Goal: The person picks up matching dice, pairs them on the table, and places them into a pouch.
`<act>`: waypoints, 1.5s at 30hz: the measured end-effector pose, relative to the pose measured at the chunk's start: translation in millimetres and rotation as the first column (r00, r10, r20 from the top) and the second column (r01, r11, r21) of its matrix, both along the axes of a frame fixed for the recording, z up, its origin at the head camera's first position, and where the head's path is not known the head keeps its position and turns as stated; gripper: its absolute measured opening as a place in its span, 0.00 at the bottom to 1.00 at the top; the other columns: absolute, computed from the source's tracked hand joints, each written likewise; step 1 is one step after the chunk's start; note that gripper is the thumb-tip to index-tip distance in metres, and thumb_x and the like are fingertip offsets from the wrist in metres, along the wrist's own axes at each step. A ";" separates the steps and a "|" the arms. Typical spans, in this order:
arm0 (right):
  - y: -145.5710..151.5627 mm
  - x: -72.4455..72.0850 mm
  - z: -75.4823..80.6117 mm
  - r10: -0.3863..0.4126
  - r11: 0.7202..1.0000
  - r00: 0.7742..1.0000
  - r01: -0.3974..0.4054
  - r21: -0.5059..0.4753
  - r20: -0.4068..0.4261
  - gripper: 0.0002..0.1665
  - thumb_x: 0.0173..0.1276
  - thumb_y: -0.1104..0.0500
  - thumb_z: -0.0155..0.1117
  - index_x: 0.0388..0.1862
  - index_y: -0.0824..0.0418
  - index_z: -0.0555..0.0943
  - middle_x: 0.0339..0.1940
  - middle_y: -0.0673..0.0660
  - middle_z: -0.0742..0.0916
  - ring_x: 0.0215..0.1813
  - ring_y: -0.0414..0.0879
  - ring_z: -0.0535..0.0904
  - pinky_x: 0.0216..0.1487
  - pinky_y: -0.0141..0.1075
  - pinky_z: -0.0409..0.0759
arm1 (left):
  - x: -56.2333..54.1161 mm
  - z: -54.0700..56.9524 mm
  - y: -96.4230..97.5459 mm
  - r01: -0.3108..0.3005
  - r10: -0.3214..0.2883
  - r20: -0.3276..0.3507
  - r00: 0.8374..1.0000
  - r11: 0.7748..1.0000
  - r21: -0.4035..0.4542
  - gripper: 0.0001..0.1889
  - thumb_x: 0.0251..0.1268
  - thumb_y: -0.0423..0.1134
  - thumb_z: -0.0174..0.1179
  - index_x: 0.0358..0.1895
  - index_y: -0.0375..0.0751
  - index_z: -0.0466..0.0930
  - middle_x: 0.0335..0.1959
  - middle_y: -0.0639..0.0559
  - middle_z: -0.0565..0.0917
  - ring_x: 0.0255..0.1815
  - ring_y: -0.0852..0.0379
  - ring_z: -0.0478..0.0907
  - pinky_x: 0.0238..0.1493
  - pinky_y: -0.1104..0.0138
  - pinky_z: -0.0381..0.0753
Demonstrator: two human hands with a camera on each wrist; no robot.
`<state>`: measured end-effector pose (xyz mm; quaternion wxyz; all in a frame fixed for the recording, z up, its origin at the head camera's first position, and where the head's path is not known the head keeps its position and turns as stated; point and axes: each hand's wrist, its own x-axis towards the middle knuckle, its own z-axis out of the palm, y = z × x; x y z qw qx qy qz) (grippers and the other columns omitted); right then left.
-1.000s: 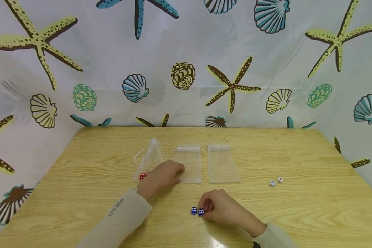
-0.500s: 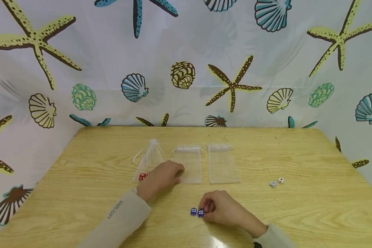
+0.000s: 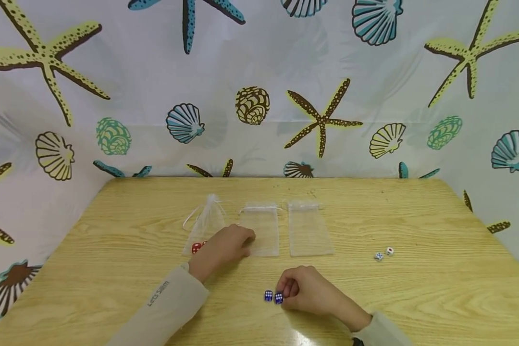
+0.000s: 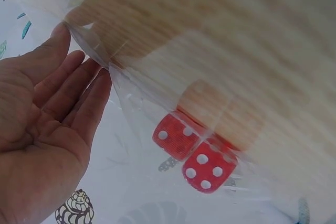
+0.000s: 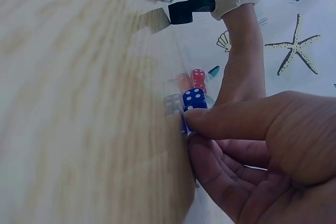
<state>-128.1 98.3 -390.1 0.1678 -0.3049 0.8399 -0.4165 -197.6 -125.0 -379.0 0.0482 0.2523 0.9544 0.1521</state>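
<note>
Two blue dice lie side by side near the front of the table. My right hand pinches the right blue die between thumb and fingers; the left blue die sits just beside it. Further back, my left hand rests its fingertips at the left edge of the middle sheer bag, thumb apart from the fingers. Behind that hand stands the left sheer bag, its neck drawn together. Red dice show at its bottom, partly hidden by the hand in the head view.
A third sheer drawstring bag lies flat to the right of the middle one. Over on the right are two white dice. A white curtain printed with shells and starfish closes off the back and sides of the wooden table.
The whole head view has shifted slightly to the left. Both hands, the dice and the bags keep their places.
</note>
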 end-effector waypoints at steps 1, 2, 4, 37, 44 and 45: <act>0.0 0.2 0.0 0.001 1.000 1.000 -0.001 -0.001 0.004 0.09 0.51 0.72 0.70 0.31 0.64 0.82 0.24 0.49 0.82 0.27 0.31 0.73 0.31 0.24 0.76 | 0.0 -0.3 -0.1 0.002 -0.002 0.000 1.000 1.000 -0.002 0.04 0.58 0.31 0.65 0.33 0.39 0.78 0.26 0.53 0.77 0.28 0.57 0.68 0.35 0.63 0.72; 0.1 0.4 0.0 0.000 1.000 1.000 0.000 -0.001 0.004 0.09 0.51 0.72 0.70 0.31 0.64 0.82 0.24 0.49 0.82 0.27 0.31 0.73 0.31 0.24 0.76 | 0.1 -0.5 -0.4 0.005 -0.005 -0.002 1.000 1.000 0.000 0.05 0.58 0.31 0.65 0.33 0.39 0.78 0.26 0.53 0.77 0.28 0.57 0.68 0.34 0.63 0.72; 0.1 0.6 0.1 0.000 1.000 1.000 0.000 -0.001 0.008 0.09 0.51 0.72 0.70 0.30 0.64 0.82 0.24 0.49 0.82 0.27 0.31 0.74 0.31 0.24 0.76 | -0.1 -1.2 -0.7 0.009 -0.009 -0.004 1.000 1.000 0.002 0.05 0.58 0.31 0.65 0.33 0.39 0.78 0.25 0.53 0.77 0.27 0.58 0.67 0.34 0.64 0.71; -1.1 -0.9 0.6 -0.014 0.999 1.000 0.014 0.034 0.010 0.09 0.51 0.72 0.70 0.31 0.63 0.82 0.24 0.49 0.81 0.27 0.33 0.74 0.30 0.25 0.75 | -0.3 -3.7 -4.2 0.092 -0.094 -0.080 0.992 0.995 -0.036 0.10 0.59 0.31 0.64 0.43 0.34 0.78 0.43 0.44 0.82 0.45 0.49 0.79 0.51 0.57 0.77; -1.0 -0.3 3.0 0.000 1.000 1.000 0.000 0.030 0.012 0.09 0.51 0.71 0.71 0.31 0.64 0.82 0.24 0.49 0.82 0.27 0.33 0.74 0.30 0.25 0.75 | 1.9 -4.0 -2.3 0.046 -0.046 0.031 0.998 0.999 -0.004 0.17 0.64 0.30 0.59 0.56 0.33 0.73 0.57 0.40 0.79 0.57 0.46 0.76 0.61 0.56 0.73; -1.1 -0.2 3.1 -0.001 0.999 1.000 0.000 0.035 0.011 0.09 0.51 0.71 0.71 0.31 0.63 0.82 0.24 0.49 0.82 0.27 0.33 0.74 0.30 0.25 0.75 | 1.7 -4.3 -2.0 0.046 -0.046 0.032 0.998 0.999 0.000 0.15 0.64 0.29 0.59 0.53 0.35 0.75 0.51 0.43 0.81 0.51 0.49 0.78 0.56 0.58 0.75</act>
